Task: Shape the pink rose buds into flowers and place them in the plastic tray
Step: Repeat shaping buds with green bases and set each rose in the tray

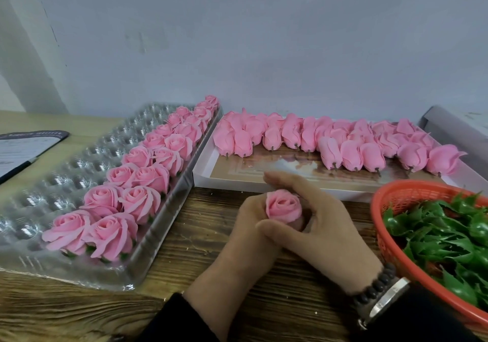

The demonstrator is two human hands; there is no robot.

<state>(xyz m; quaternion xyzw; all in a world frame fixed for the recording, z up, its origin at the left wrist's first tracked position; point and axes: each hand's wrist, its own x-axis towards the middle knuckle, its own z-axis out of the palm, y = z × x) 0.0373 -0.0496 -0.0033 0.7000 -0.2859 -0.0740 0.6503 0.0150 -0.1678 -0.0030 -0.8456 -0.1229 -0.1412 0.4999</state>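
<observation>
Centre of the frame, and the rose bud point(283, 206) sits cupped in the left hand point(247, 226), fingers curled round its base, petals just beginning to loosen at the top. The right hand point(320, 220) comes across from the right, thumb tucked under the bud against the left hand, index finger stretched out past it; whether that thumb is actually pinching a petal cannot be told from here.

The danger looks plain: these petals seem soft, and too hard a pull or squeeze would likely tear or crease one, or leave the bloom lopsided beside its neighbours.

At left, the clear plastic tray point(66, 167) holds two rows of finished roses point(148, 178) along its right edge, with bare pockets to their left. Reaching those means passing over the finished blooms, so a brushing wrist could flatten one.

Upper right, unshaped buds point(348, 141) lie in a white cardboard lid point(204, 172). Lower right, an orange basket point(383, 204) of green plastic leaves point(443, 238) crowds the right wrist. A printed sheet point(23, 146) lies far left.
</observation>
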